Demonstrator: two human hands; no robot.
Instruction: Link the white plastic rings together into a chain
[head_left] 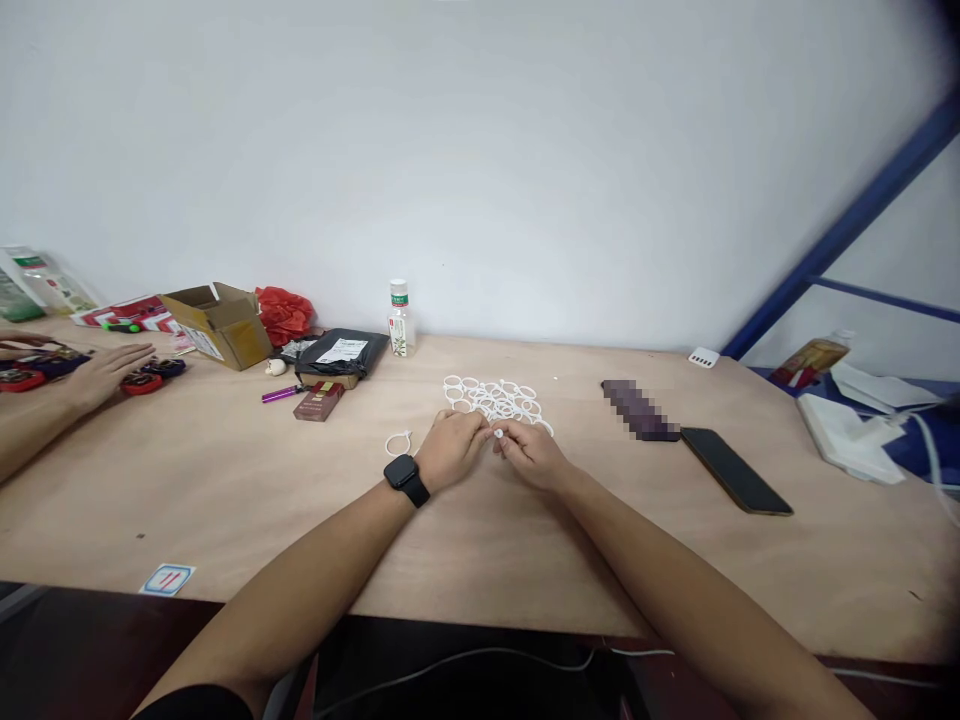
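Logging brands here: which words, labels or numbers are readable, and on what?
Nothing reads clearly.
bottle label: too small.
black mailer bag, white label: blurred.
cardboard box sticker: too small.
table-edge sticker: red marks, unreadable.
white ring held by left hand and right hand: no print visible.

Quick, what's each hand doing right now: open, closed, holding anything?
Left hand: closed, fingertips pinching a small white ring.
Right hand: closed, pinching the same small white ring, just in front of the pile of white rings.
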